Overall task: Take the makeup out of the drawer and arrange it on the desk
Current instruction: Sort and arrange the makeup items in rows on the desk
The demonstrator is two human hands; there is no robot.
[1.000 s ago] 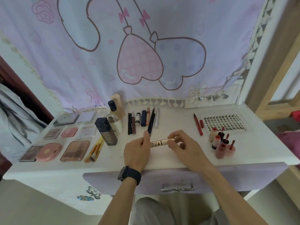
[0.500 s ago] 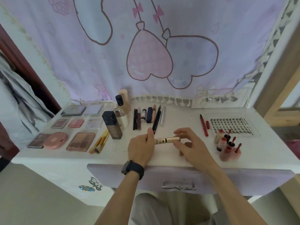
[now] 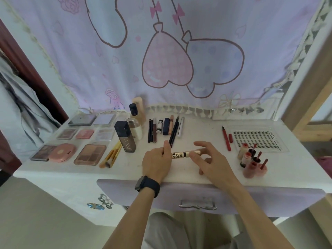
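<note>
Most of the makeup looks to be out already and laid in groups on the white surface (image 3: 197, 137). On the left lie the palettes (image 3: 89, 154) and a round pink compact (image 3: 62, 152). Just right of them come a few brushes (image 3: 112, 155) and a dark bottle (image 3: 125, 139) standing upright. Toward the back, a row of pencils (image 3: 161, 128) lies side by side. On the right there is a red liner (image 3: 226, 141) beside a clear lash tray (image 3: 256, 140), with a cluster of lip tints (image 3: 251, 159) near the front edge.

One piece is in hand: a cream mascara tube (image 3: 179, 154), held level over the front middle of the surface. The left hand (image 3: 156, 164) is curled round its left end with the thumb up against it. The right hand (image 3: 212, 162) pinches the cap end between thumb and forefinger, and its other fingers are spread loosely. Whether the tube touches the surface is hard to tell.

The step appears to be setting this tube down, probably near the pencils, where a gap lies open. The drawer (image 3: 251, 200) shows only its lilac front and handle below the edge. Its inside is hidden, so I cannot say if anything is left in it. Judging by the full layout, the task seems close to done.
</note>
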